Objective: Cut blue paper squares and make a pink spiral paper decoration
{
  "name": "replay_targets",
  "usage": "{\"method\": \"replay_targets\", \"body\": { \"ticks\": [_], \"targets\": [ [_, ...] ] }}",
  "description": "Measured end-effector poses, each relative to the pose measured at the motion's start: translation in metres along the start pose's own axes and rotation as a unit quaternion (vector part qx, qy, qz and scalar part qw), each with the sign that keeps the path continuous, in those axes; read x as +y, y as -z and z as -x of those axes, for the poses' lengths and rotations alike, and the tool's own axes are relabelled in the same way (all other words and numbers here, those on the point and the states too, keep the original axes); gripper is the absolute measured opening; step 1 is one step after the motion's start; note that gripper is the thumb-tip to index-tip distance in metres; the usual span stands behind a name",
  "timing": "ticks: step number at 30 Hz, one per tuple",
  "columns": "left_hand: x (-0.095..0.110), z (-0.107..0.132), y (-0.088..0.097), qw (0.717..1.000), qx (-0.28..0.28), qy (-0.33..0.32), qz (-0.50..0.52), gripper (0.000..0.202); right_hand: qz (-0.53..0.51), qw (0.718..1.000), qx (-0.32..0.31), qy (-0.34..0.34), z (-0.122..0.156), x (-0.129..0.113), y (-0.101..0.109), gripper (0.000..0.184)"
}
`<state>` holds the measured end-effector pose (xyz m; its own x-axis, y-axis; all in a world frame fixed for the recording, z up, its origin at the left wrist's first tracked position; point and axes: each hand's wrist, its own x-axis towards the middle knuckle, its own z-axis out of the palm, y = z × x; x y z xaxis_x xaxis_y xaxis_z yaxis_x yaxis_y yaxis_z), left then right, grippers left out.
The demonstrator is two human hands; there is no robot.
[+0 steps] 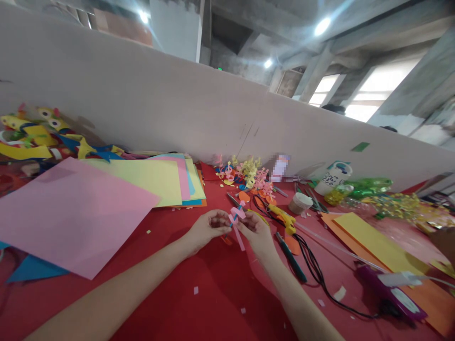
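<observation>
In front of me a pink paper strip (234,215) is wound in loose coils around a thin blue stick (239,210), with a straight tail hanging down. My left hand (208,229) pinches the lower end of the stick between thumb and fingers. From the other side, my right hand (256,232) is closed on the pink strip near the coils. Just beyond lie scissors (233,200), partly hidden, and orange paper discs (244,196). A yellow glue gun (283,219) rests right of my right hand, with a dark green pen-like tool (290,258) nearer me.
Coloured paper sheets (142,182) and a large pink sheet (74,213) cover the left. Curled paper pieces (250,171) stand at the white partition (199,113). On the right are a purple power strip (394,291), a white cup (300,203) and another person's hand (444,241).
</observation>
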<state>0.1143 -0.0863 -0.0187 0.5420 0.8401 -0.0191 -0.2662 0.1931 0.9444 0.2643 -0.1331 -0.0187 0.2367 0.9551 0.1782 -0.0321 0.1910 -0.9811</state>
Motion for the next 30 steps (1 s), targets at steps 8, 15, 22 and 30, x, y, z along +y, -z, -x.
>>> {"method": "replay_targets", "body": {
  "ticks": [8, 15, 22, 30],
  "targets": [
    [-0.0011, -0.0006, -0.0002, 1.0, 0.018, 0.004, 0.002, 0.041, 0.013, 1.0, -0.006, 0.007, 0.0018, 0.001, -0.0006, 0.02],
    [-0.0006, -0.0009, 0.0003, 1.0, 0.01, 0.003, 0.014, 0.035, 0.067, 0.996, -0.001, 0.054, 0.0051, -0.0034, -0.0025, 0.015],
    [-0.0024, -0.0011, 0.0027, 1.0, 0.011, -0.006, -0.015, 0.026, 0.039, 0.998, -0.007, 0.055, 0.0045, -0.0063, -0.0037, 0.019],
    [-0.0037, -0.0032, 0.0064, 1.0, 0.02, -0.009, -0.01, 0.026, 0.059, 0.997, -0.01, 0.046, 0.0, -0.0009, 0.0037, 0.02]
  ]
}}
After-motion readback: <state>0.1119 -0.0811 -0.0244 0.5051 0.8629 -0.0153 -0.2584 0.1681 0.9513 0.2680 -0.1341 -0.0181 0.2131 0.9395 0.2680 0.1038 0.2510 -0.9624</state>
